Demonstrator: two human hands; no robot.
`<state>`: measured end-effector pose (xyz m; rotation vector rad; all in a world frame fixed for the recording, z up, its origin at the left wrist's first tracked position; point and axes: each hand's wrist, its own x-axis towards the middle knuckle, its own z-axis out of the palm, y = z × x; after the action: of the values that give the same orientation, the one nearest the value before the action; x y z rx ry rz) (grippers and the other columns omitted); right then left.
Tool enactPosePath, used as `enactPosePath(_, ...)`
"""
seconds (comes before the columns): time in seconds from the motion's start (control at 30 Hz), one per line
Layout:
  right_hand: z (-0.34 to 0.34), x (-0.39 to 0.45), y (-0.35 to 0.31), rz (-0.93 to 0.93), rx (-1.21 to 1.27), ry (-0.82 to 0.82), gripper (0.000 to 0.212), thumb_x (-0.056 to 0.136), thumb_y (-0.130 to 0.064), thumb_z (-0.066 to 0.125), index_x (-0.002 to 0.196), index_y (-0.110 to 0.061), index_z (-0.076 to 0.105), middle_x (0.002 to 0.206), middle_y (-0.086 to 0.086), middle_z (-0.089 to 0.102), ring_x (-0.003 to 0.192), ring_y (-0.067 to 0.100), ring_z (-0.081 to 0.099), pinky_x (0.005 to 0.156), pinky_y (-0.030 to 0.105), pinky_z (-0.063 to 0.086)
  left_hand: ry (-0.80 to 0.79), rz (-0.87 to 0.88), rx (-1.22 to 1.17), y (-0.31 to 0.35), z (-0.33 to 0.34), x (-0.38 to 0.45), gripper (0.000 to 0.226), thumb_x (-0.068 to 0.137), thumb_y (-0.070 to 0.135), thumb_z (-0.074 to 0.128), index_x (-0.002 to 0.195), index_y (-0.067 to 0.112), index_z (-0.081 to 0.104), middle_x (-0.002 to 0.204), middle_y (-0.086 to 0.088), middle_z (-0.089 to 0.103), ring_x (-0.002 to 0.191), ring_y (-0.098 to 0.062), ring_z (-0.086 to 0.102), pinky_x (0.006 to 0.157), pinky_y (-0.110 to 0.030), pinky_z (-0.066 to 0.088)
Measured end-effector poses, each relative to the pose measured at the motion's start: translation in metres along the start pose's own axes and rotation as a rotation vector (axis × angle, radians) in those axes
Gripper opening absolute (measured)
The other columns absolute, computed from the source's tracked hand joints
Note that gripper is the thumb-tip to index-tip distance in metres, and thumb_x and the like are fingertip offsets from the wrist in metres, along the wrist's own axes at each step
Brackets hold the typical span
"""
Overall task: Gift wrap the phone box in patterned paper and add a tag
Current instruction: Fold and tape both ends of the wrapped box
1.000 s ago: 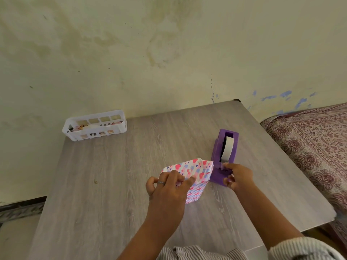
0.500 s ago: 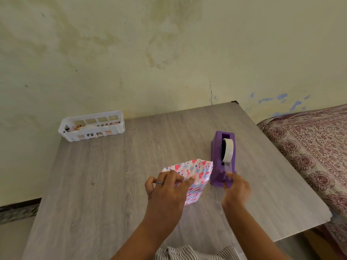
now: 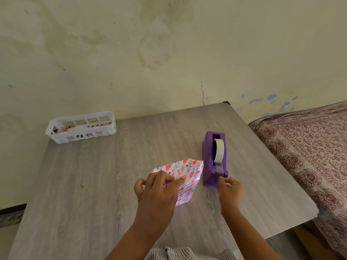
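Note:
The phone box, wrapped in white paper with pink and blue hearts, stands on end on the grey table, its top paper flaps loose. My left hand holds the paper at the top near edge with curled fingers. Just right of the box stands a purple tape dispenser holding a roll of clear tape. My right hand is at the dispenser's front cutter, its fingertips pinched together on the tape end; the hand is motion-blurred. No tag is visible.
A white slotted basket with small items sits at the table's far left by the wall. A bed with a maroon patterned cover runs along the table's right side. The table's right corner is close to my right arm.
My right hand slid down from the dispenser's top front to just below the cutter. The left hand and the box have stayed put. The camera shifted slightly.

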<state>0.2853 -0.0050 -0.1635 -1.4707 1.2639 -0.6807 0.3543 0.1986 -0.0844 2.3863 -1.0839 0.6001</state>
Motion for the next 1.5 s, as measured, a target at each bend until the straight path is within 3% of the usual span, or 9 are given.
enactPosePath(0.13,-0.008,0.004,0.003,-0.021,-0.146,0.005,0.021,0.085,-0.007,0.058,0.065,-0.007,0.062,0.065,0.013,0.063,0.062,0.029,0.062,0.058,0.043,0.056,0.008,-0.006,-0.009,0.000,0.000,0.000,0.031,0.072,0.024,0.064,0.101,0.034,0.069,0.095,0.010,0.054,0.096,-0.014,0.048,0.081,-0.036,0.025)
enactPosePath(0.33,-0.038,-0.025,0.006,-0.071,-0.231,-0.066,0.021,0.089,-0.011,0.060,0.070,-0.017,0.062,0.067,0.002,0.064,0.067,0.023,0.061,0.068,0.049,0.055,-0.040,-0.064,-0.064,0.002,-0.004,0.004,0.037,0.072,0.028,0.063,0.108,0.037,0.061,0.095,0.013,0.059,0.097,-0.008,0.047,0.079,-0.033,0.022)
enactPosePath(0.6,-0.042,-0.098,-0.089,-0.587,0.004,-0.311,0.023,0.086,0.000,0.063,0.090,-0.021,0.070,0.072,-0.017,0.068,0.060,0.005,0.062,0.057,0.016,0.050,-0.094,-0.165,-0.226,0.006,-0.013,0.006,0.057,0.066,0.027,0.072,0.116,0.031,0.046,0.090,0.019,0.064,0.087,-0.007,0.062,0.076,-0.024,0.013)
enactPosePath(0.77,-0.035,-0.113,-0.107,-0.738,-0.038,-0.407,0.040,0.084,-0.011,0.062,0.124,-0.012,0.061,0.092,-0.005,0.067,0.054,0.008,0.061,0.057,0.021,0.053,-0.084,-0.190,-0.218,0.006,-0.013,0.006,0.053,0.066,0.031,0.064,0.115,0.033,0.045,0.089,0.019,0.064,0.089,-0.003,0.057,0.076,-0.024,0.013)
enactPosePath(0.87,-0.020,-0.121,-0.102,-0.545,-0.030,-0.448,0.057,0.089,-0.015,0.063,0.139,-0.034,0.042,0.070,-0.002,0.069,0.052,0.014,0.061,0.057,0.031,0.056,-0.089,-0.186,-0.216,0.006,-0.012,0.006,0.052,0.069,0.032,0.066,0.117,0.032,0.045,0.089,0.019,0.064,0.088,-0.003,0.059,0.077,-0.023,0.013)
enactPosePath(1.03,-0.006,-0.122,-0.102,-0.159,0.077,-0.453,0.055,0.085,-0.015,0.068,0.128,-0.030,0.037,0.071,0.000,0.071,0.043,0.016,0.059,0.040,0.028,0.047,-0.094,-0.152,-0.238,0.004,-0.013,0.006,0.060,0.067,0.030,0.078,0.118,0.030,0.045,0.089,0.019,0.065,0.087,-0.004,0.063,0.078,-0.023,0.015)
enactPosePath(1.23,0.000,-0.115,-0.103,-0.237,-0.151,-0.374,0.071,0.078,-0.021,0.077,0.135,-0.028,0.034,0.072,-0.006,0.070,0.065,0.002,0.067,0.060,0.015,0.052,-0.076,-0.168,-0.225,0.006,-0.012,0.005,0.076,0.059,0.027,0.088,0.121,0.025,0.044,0.088,0.018,0.066,0.085,-0.006,0.066,0.081,-0.029,0.021)
enactPosePath(1.37,0.000,-0.115,-0.105,-0.227,-0.275,-0.318,0.089,0.076,-0.030,0.077,0.143,-0.030,0.019,0.085,-0.004,0.069,0.074,0.011,0.068,0.073,0.032,0.057,-0.076,-0.111,-0.156,0.011,-0.013,0.001,0.078,0.057,0.030,0.087,0.122,0.026,0.045,0.091,0.016,0.069,0.086,-0.009,0.065,0.080,-0.031,0.021)
enactPosePath(1.5,0.002,-0.119,-0.112,-0.275,-0.383,-0.315,0.089,0.081,-0.038,0.071,0.145,-0.031,0.009,0.098,-0.008,0.060,0.080,0.017,0.070,0.073,0.033,0.058,-0.016,-0.019,-0.020,0.012,-0.012,-0.002,0.063,0.062,0.030,0.082,0.117,0.026,0.052,0.092,0.010,0.063,0.088,-0.014,0.061,0.079,-0.033,0.023)
